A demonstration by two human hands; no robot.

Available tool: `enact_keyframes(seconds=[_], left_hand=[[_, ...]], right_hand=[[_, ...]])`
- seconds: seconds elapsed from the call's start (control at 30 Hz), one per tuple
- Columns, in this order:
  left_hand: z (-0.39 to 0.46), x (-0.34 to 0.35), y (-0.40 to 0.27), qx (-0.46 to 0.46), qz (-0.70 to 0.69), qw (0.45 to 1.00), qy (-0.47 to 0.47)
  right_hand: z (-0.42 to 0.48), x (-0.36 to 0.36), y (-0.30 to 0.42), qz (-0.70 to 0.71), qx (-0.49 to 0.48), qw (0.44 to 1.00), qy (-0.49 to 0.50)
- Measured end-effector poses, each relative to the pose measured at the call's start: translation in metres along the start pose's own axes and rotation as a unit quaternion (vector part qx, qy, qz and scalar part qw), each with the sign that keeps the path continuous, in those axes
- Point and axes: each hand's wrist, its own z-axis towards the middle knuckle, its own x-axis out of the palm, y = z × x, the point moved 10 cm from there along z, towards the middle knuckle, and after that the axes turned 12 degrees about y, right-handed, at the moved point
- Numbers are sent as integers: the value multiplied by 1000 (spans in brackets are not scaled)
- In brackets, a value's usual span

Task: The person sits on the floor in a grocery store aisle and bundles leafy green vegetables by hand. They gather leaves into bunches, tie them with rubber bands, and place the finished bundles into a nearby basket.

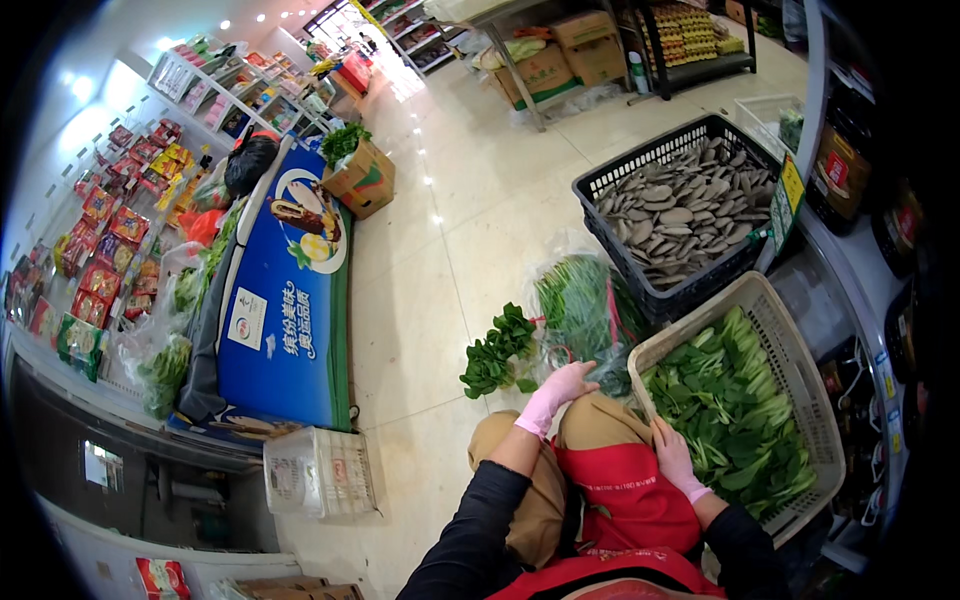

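Note:
My left hand (564,387), in a thin pink glove, is over my knee beside a clear plastic bag of green leafy stalks (577,300); whether its fingers hold anything is unclear. A bunch of dark green leaves (498,352) lies on the floor just beyond it. My right hand (675,454), also gloved, rests by my thigh at the near left rim of a beige plastic crate (823,420). Leafy greens with pale stems (739,420) fill much of that crate. A red apron covers my lap.
Behind the beige crate stands a black crate (622,259) of grey, flat, shell-like items. Shelves with bottles (855,180) close in on the right. A blue chest freezer (281,300), a white basket (319,472) and a cardboard box (364,180) stand at left.

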Motion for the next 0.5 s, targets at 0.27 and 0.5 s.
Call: enact_keyframes(seconds=[0.27,0.5], left_hand=[[-4,9,7,5,6,1000,4],[2,0,0,-61,-17,997,34]], right_hand=[[1,-4,9,25,-23,999,-1],[2,19,-22,143,78,986,46]])
